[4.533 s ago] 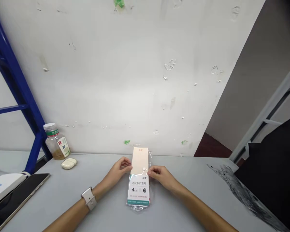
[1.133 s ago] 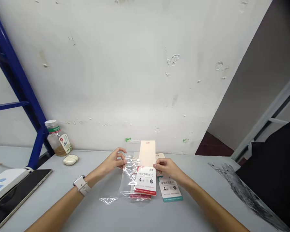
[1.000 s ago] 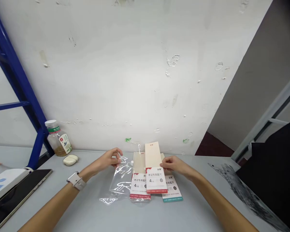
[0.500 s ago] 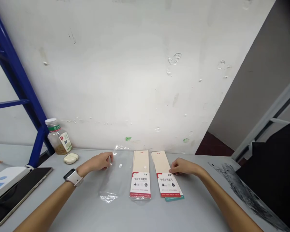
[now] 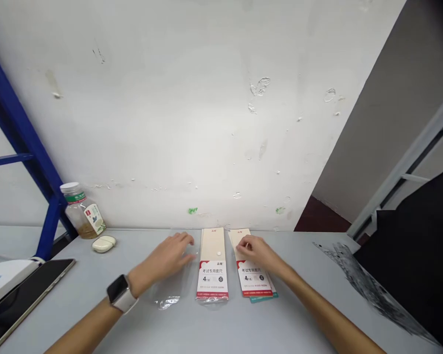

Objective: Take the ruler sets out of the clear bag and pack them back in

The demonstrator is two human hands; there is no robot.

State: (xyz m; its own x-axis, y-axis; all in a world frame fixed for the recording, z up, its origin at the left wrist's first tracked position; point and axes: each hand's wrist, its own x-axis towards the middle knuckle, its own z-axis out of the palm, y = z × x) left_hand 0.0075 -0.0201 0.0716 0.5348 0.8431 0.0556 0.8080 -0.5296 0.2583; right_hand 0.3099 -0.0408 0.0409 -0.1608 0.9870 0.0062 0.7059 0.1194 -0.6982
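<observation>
Over a clear plastic pouch [image 5: 168,295] hovers my left hand [image 5: 172,255], with its thumb and fingers apart and nothing between them; it hides much of the pouch. A cream, white and red ruler-set packet [image 5: 213,275] lies in the middle, a clear snap pouch around it. To its right is a similar printed ruler-set card [image 5: 256,282], with a teal-edged card [image 5: 264,298] showing from underneath. My right hand [image 5: 253,250] is above that stack's upper part, fingertips curled together. Whether they pinch anything cannot be made out.
At the left are a plastic jar [image 5: 83,214], a cream earbud case [image 5: 104,244], a tablet [image 5: 25,300] and a white power strip [image 5: 7,278]. A blue metal frame [image 5: 40,162] stands behind them. Black cloth [image 5: 409,260] hangs at the right, and a white wall [image 5: 192,113] rises behind the table.
My left hand has moved right, from the pouch's left edge to over it, and its fingers have spread. My right hand has shifted left and up over the cards. The view has moved slightly.
</observation>
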